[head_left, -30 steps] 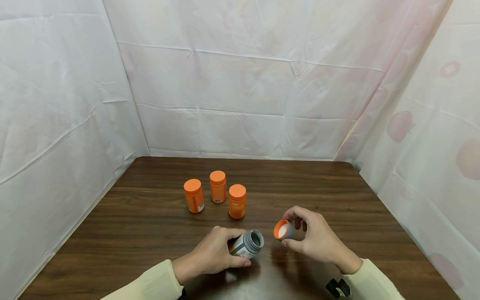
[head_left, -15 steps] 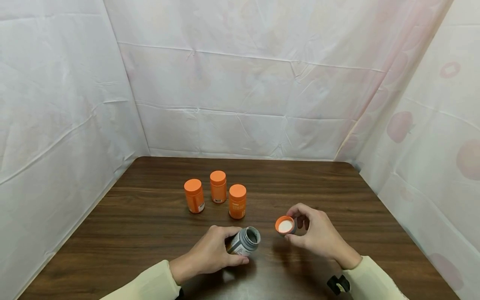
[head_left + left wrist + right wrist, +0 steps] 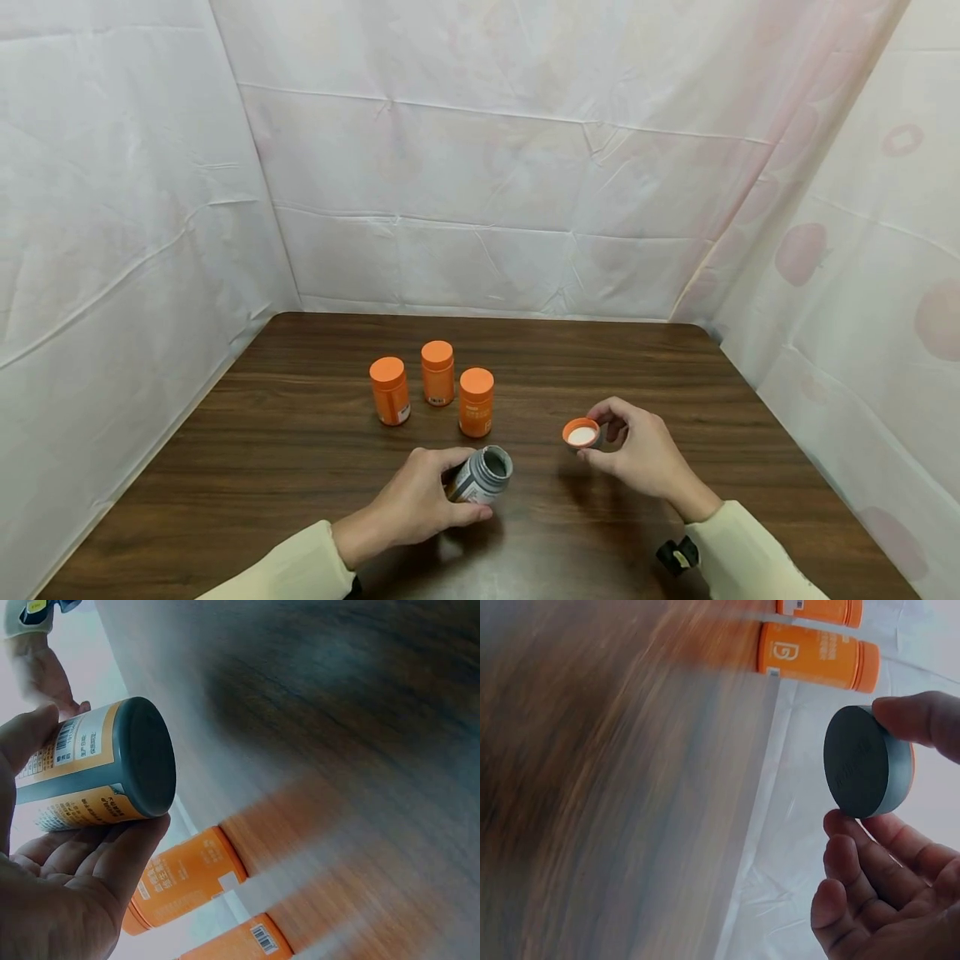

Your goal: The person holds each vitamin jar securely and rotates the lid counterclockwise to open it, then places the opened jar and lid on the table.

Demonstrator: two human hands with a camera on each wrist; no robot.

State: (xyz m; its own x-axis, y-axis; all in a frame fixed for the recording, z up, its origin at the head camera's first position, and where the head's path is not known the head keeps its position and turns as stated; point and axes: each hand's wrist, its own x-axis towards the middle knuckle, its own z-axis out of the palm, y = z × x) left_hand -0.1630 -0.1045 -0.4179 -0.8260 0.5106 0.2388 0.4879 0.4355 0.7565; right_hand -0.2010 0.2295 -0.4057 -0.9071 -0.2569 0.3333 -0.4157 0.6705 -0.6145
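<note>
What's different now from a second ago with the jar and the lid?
The right hand moved the lid farther away and a bit right, tipping its inside more upward. The left hand shifted the open grey jar slightly left and away too. Nothing was taken hold of or let go. The three orange bottles stayed standing where they were.

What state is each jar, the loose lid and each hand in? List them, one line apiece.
Grey cylindrical labelled jar: uncapped, tilted
Round grey lid with orange rim: off the jar, held up
Leftmost orange cylindrical jar: upright, capped
Middle orange cylindrical jar: upright, capped
Rightmost orange cylindrical jar: upright, capped
Left hand: gripping the grey jar
Right hand: pinching the lid
</note>
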